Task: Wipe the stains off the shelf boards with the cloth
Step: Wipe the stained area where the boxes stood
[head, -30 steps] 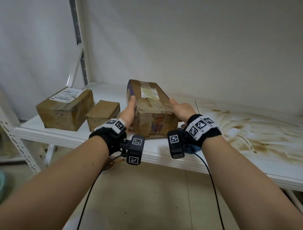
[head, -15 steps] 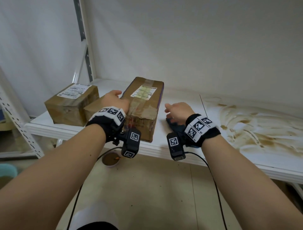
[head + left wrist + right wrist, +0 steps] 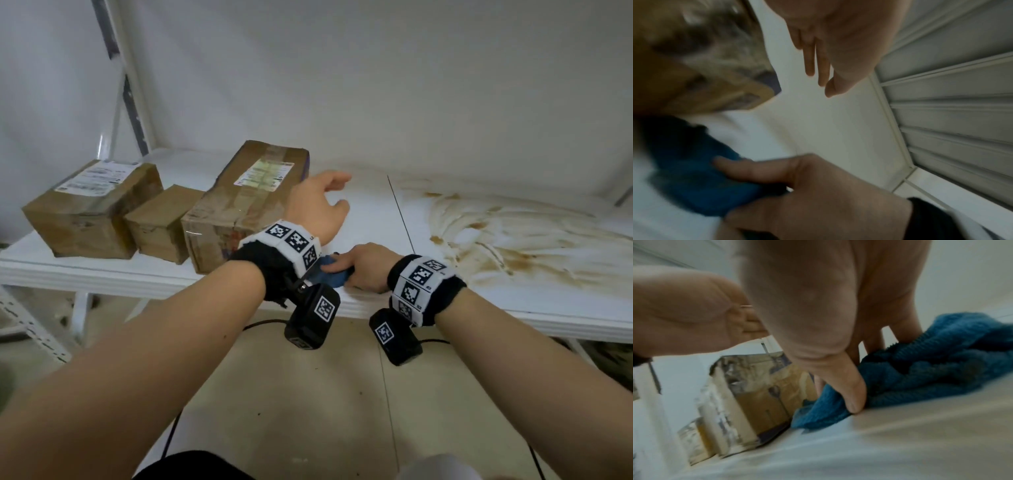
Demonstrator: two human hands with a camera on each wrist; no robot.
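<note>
A crumpled blue cloth (image 3: 331,275) lies near the front edge of the white shelf board (image 3: 371,219). My right hand (image 3: 347,270) grips it, thumb and fingers pinching the fabric; in the right wrist view the right hand (image 3: 861,378) is on the cloth (image 3: 931,369). My left hand (image 3: 337,193) hovers open above the board, just right of the long box, holding nothing. Brown smeared stains (image 3: 507,246) cover the right board. The left wrist view shows the left hand (image 3: 824,78) open above the cloth (image 3: 694,178).
Three cardboard boxes stand side by side on the left: a labelled large box (image 3: 90,209), a small box (image 3: 161,222) and a long taped box (image 3: 246,202). A seam (image 3: 399,212) splits the boards. The wall sits close behind; a shelf post (image 3: 133,85) rises at back left.
The long box was slid left against the small box. My left hand let go of it and moved right over the board. My right hand dropped onto the cloth and took hold.
</note>
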